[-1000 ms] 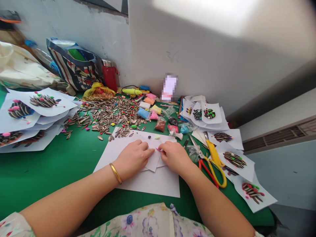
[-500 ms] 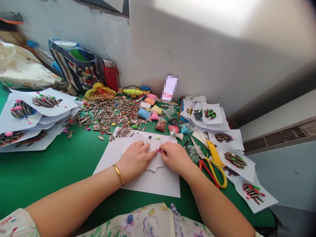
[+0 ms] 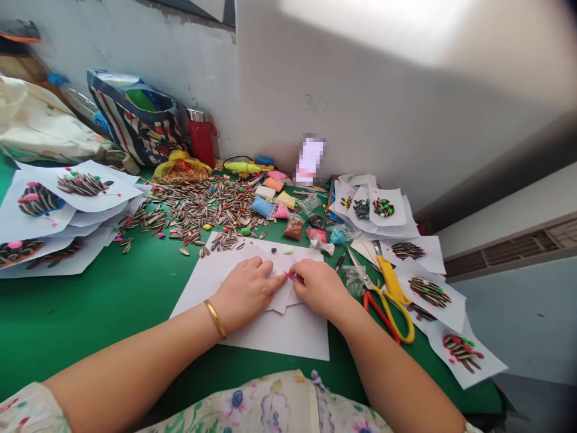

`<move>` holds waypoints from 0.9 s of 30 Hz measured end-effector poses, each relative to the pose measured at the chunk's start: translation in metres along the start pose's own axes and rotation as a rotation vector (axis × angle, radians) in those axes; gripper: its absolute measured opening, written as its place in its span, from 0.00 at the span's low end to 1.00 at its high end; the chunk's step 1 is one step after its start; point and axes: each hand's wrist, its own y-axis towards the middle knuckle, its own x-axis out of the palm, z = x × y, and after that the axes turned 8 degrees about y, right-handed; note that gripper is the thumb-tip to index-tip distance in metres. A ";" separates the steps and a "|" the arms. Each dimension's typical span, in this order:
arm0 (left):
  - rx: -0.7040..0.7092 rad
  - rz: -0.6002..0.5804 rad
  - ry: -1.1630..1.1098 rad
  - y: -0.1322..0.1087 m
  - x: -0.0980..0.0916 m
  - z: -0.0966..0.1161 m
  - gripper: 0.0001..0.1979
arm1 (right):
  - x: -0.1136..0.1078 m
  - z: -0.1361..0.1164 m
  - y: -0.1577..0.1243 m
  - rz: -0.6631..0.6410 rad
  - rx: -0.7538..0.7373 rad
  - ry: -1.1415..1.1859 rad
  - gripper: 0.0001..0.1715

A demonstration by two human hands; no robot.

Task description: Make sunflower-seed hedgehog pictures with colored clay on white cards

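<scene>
A thin strip of pink modelling clay [image 3: 288, 275] is pinched between the thumb and forefinger of my right hand [image 3: 318, 287]. My left hand [image 3: 247, 288], with a gold bangle at the wrist, lies on a small white paper [image 3: 280, 302]; its forefinger reaches to the strip's other end. That paper rests on a larger white sheet [image 3: 293, 338]. Just beyond my hands are a black clay dot [image 3: 274, 250] and a pale green clay piece [image 3: 288, 251]. My hands cover much of the small paper.
Sunflower seeds [image 3: 211, 207] spread across the green table behind the sheet. Coloured clay packets [image 3: 262, 207] lie beside them. Scissors [image 3: 387, 307] and a yellow utility knife [image 3: 391, 278] sit to the right. Seed-decorated papers [image 3: 103, 201] pile up at left, with more decorated papers [image 3: 444, 307] at right.
</scene>
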 end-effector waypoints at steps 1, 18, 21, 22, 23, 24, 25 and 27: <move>0.002 0.001 -0.001 0.000 0.000 0.000 0.13 | 0.000 0.000 0.000 0.001 0.000 0.002 0.13; 0.001 -0.005 -0.005 -0.001 -0.004 0.001 0.17 | 0.000 0.003 0.000 -0.028 0.020 0.020 0.14; -0.004 -0.005 -0.021 0.000 -0.006 -0.002 0.15 | 0.000 0.002 -0.001 -0.030 0.036 0.040 0.13; -0.002 -0.012 -0.023 0.001 -0.006 -0.002 0.13 | 0.000 0.001 -0.001 -0.031 0.043 0.052 0.12; 0.003 -0.021 -0.022 0.001 -0.007 -0.003 0.12 | 0.001 0.000 -0.001 -0.031 0.050 0.064 0.12; 0.008 -0.028 -0.020 0.001 -0.008 -0.003 0.11 | 0.001 -0.002 -0.001 -0.033 0.056 0.074 0.12; 0.009 -0.032 -0.018 0.001 -0.008 -0.002 0.10 | 0.001 -0.003 -0.001 -0.035 0.061 0.081 0.12; 0.007 -0.029 -0.017 0.001 -0.009 -0.001 0.09 | 0.002 -0.005 -0.001 -0.037 0.067 0.088 0.13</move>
